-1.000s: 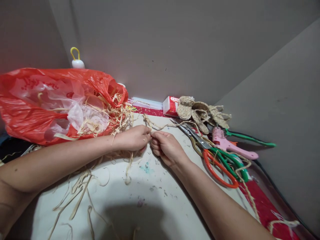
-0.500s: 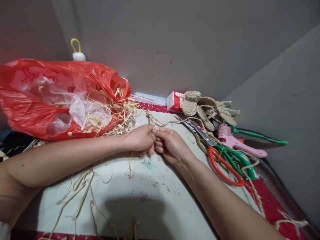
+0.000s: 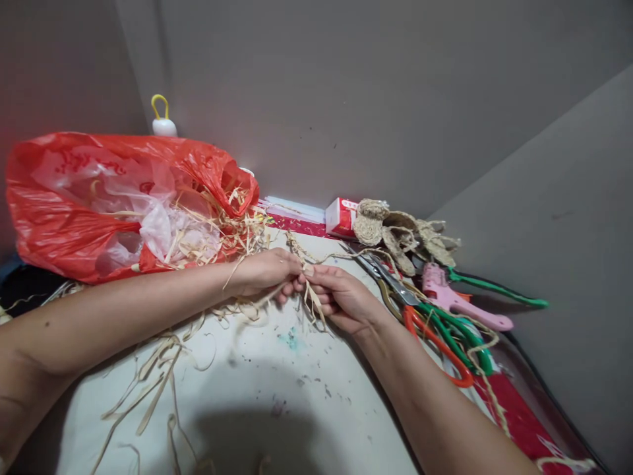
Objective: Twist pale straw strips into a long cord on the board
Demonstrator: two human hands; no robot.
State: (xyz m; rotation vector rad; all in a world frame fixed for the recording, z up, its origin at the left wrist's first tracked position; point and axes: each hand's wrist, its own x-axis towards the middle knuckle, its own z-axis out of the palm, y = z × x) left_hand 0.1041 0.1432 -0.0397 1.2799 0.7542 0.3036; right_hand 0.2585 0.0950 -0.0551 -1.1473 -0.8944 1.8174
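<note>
My left hand point(image 3: 267, 274) and my right hand point(image 3: 341, 297) meet at the middle of the white table point(image 3: 277, 402), fingertips together. Both are closed in a pinch on a thin braided straw cord point(image 3: 301, 249) that runs from my fingers toward the back of the table. Loose straw strands point(image 3: 312, 300) hang down from the pinch between the two hands. More flat straw strips point(image 3: 153, 376) lie under and beside my left forearm.
A red plastic bag point(image 3: 74, 198) spilling straw lies at the back left. Woven straw pieces point(image 3: 395, 227), a small red box point(image 3: 340, 216), scissors with orange handles point(image 3: 435, 336), green-handled scissors point(image 3: 459, 330) and a pink glue gun point(image 3: 455, 297) crowd the right side. Grey walls close the corner.
Both hands stay pinched on the cord at the same spot. Loose strands now hang lower between them, near my right fingers. The camera view shifted slightly.
</note>
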